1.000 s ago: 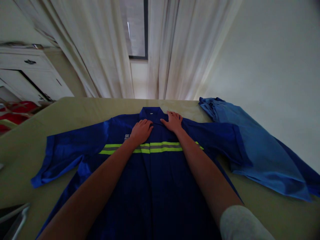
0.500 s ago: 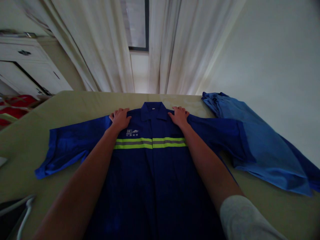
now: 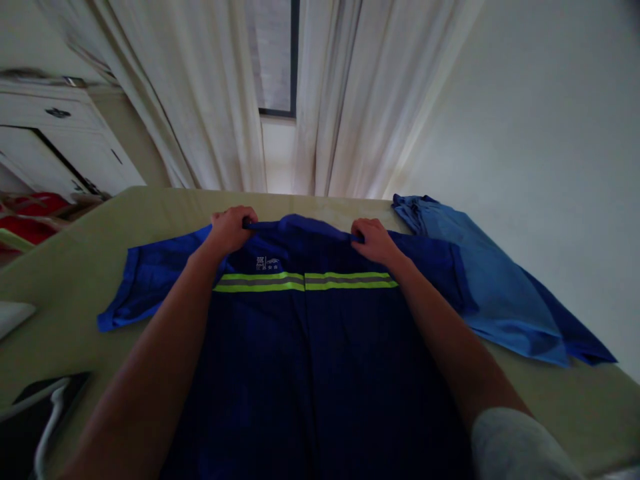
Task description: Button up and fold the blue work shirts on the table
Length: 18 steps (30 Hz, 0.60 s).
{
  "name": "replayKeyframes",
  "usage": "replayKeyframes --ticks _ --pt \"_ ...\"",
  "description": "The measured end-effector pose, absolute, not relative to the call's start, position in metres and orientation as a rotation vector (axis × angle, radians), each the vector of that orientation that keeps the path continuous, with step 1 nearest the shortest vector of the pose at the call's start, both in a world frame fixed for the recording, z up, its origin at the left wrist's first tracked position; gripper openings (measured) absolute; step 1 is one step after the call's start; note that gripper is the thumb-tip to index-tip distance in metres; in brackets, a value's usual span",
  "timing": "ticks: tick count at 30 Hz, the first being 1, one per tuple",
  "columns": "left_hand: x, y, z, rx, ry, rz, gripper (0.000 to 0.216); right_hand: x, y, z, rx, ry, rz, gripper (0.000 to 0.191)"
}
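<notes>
A dark blue work shirt (image 3: 260,333) with a yellow-green and grey reflective band lies front up, its sleeves spread to both sides. My left hand (image 3: 231,229) pinches the cloth at the shoulder left of the collar. At the opposite shoulder my right hand (image 3: 374,239) is closed on the cloth too. Between the hands the shirt's top edge is lifted and pulled taut, and the collar's front is folded out of sight. White lettering shows on the chest, near my left hand.
Light and dark blue clothing (image 3: 500,293) lies on the right, partly under the shirt's sleeve. A dark flat object with a white cable (image 3: 57,407) rests at the lower left of the table (image 3: 165,203). Curtains (image 3: 210,100) hang behind, and a white cabinet (image 3: 50,140) stands left.
Both hands went from lying on the shoulders to gripping them. The shirt's top edge has risen, the collar has folded over, and the sleeves have drawn inward.
</notes>
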<state>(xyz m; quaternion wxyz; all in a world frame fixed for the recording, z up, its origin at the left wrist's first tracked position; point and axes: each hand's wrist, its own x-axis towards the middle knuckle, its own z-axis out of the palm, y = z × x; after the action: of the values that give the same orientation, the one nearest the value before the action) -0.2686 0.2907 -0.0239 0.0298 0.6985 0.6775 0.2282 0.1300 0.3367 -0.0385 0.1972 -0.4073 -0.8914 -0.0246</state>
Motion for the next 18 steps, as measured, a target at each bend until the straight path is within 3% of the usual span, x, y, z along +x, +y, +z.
replayKeyframes --ticks 4,8,14,18 --pt "-0.279 0.253 -0.032 2.527 1.903 0.328 0.018 0.153 0.282 -0.064 -1.011 -2.683 -0.159 0.018" --pt "-0.282 0.220 -0.051 2.640 1.915 0.080 0.024 0.162 0.259 -0.093 -1.194 -2.624 -0.163 0.033" --pt "-0.299 0.203 -0.060 2.330 2.248 0.141 0.032 0.153 0.252 -0.088 -1.560 -2.514 -0.260 0.040" --pt "-0.326 0.197 -0.056 1.975 2.358 0.259 0.044 0.120 0.232 -0.068 -1.467 -2.541 -0.242 0.049"
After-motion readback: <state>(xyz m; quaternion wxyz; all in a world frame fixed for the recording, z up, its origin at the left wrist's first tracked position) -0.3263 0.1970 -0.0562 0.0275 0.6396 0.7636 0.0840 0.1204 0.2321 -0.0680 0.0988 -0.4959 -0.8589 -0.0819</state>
